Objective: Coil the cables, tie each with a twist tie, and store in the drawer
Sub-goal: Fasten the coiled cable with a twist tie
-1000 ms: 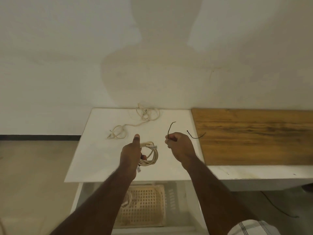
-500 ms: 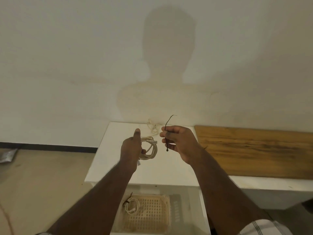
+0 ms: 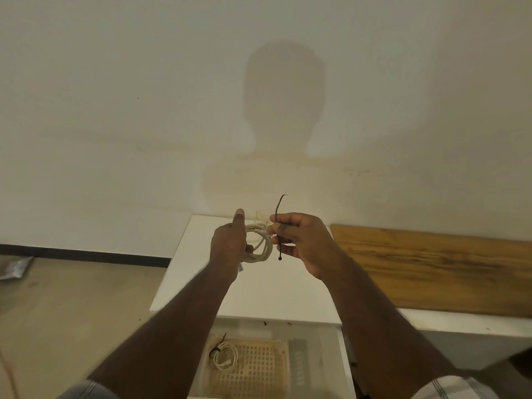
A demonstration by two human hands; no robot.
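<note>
You have brought your right hand in from well apart until its fingertips touch the coiled cable, so the tie can now go around the loops. Your left hand grips the coil, thumb pointing up, held above the white table. Your right hand pinches the dark twist tie upright, fingers curled around its middle. One tied cable already lies in the basket in the open drawer below.

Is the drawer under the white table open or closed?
Open. The drawer is pulled out below the white table, so you see down onto its basket holding a tied cable coil.
</note>
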